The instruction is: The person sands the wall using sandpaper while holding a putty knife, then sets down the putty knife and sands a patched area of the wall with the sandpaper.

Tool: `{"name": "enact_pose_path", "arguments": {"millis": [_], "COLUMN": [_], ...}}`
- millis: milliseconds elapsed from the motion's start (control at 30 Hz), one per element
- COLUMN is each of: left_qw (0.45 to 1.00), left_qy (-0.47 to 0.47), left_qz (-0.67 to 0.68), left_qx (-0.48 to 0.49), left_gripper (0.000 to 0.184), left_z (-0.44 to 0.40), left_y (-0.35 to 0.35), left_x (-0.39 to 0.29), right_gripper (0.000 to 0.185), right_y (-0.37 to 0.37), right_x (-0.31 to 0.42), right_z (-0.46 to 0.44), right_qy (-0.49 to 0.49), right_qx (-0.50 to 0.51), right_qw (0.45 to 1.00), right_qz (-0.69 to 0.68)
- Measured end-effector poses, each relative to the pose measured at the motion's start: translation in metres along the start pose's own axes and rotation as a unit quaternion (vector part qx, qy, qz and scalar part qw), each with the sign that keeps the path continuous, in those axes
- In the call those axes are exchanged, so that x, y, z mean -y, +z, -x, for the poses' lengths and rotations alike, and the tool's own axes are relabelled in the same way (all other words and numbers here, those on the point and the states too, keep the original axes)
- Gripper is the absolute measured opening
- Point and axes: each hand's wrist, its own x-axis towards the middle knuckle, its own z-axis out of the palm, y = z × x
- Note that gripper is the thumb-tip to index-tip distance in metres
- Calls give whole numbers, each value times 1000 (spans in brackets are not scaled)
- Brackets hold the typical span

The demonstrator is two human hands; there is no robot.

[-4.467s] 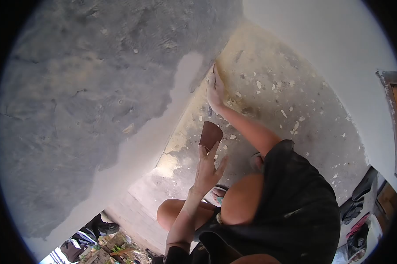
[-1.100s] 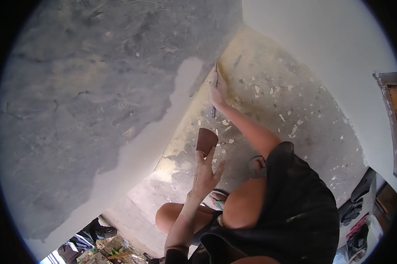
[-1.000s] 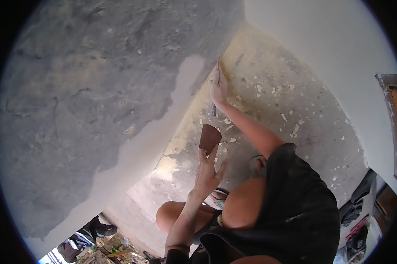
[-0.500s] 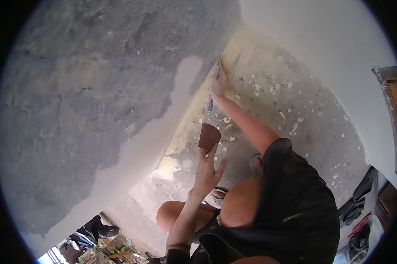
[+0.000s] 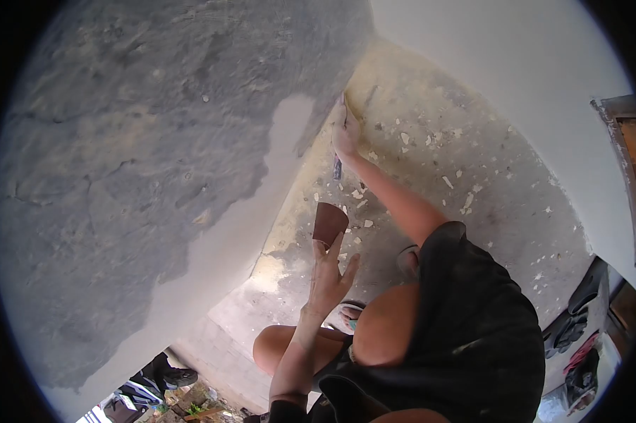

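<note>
My left hand (image 5: 326, 280) holds a curved piece of brown sandpaper (image 5: 330, 224) between its fingers, above the floor and apart from the wall. The thumb stands away from the sheet. Farther off, my right hand (image 5: 346, 134) is closed around a scraper whose dark handle (image 5: 337, 168) sticks out behind the fist. Its front end points along the seam where the grey wall (image 5: 156, 134) meets the floor (image 5: 431, 190); the blade is mostly hidden. A pale smooth strip (image 5: 212, 250) runs along the wall beside that seam.
Paint flakes (image 5: 447, 182) lie scattered on the floor. A white wall (image 5: 515, 56) rises beyond, with a wooden frame (image 5: 618, 162) at right. Dark gloves (image 5: 568, 331) lie at the lower right, and dark shoes (image 5: 166, 374) at the lower left. A sandalled foot (image 5: 352, 314) shows below me.
The view has shifted slightly. Both hands keep their grips, the right at the wall-floor seam and the left with the sandpaper over the floor, only marginally moved.
</note>
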Motion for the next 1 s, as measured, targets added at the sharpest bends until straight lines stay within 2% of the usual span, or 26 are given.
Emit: {"name": "enact_pose_path", "arguments": {"millis": [67, 133, 200, 267, 333, 433, 533, 633, 733, 833, 933, 1000], "left_qw": [1000, 999, 1000, 1000, 999, 999, 1000, 1000, 1000, 999, 1000, 1000], "left_qy": [-20, -39, -25, -19, -18, -38, -16, 9, 4, -26, -1, -4], "left_qz": [7, 22, 11, -11, -32, 11, -15, -7, -24, 9, -6, -2], "left_qx": [1, 1, -2, 0, 5, 22, 6, -6, 0, 22, 13, 17], "left_gripper": [51, 52, 52, 51, 51, 51, 52, 52, 51, 51, 51, 51], "left_z": [-1, -2, -3, -2, 0, -2, -1, -1, -4, -5, -4, -7], "left_y": [-4, -3, -1, -2, 1, -5, -1, -1, 1, -2, -1, 2], "left_x": [-1, -2, -2, 2, 6, -4, -1, 0, 4, -4, 4, 4], "right_gripper": [43, 42, 44, 45, 45, 46, 48, 47, 46, 47, 50, 50], "right_y": [-7, -8, -9, -1, 5, 8, 13, 2, 1, 4, 6, 1], "right_x": [19, 33, 32, 30, 29, 20, 19, 17, 29, 24, 32, 43], "right_z": [17, 36, 35, 36, 34, 20, 20, 32, 22, 22, 28, 22], "right_qy": [81, 44, 45, -3, -104, -17, -24, -108, -31, 12, -53, 1], "right_qx": [50, 64, 74, 51, -4, -10, -37, 8, -18, -1, 1, 4], "right_qw": [994, 994, 996, 998, 994, 1000, 999, 993, 996, 998, 999, 1000], "right_qz": [-49, -70, -33, -21, -24, 10, 0, 45, 87, 65, 3, 30]}}
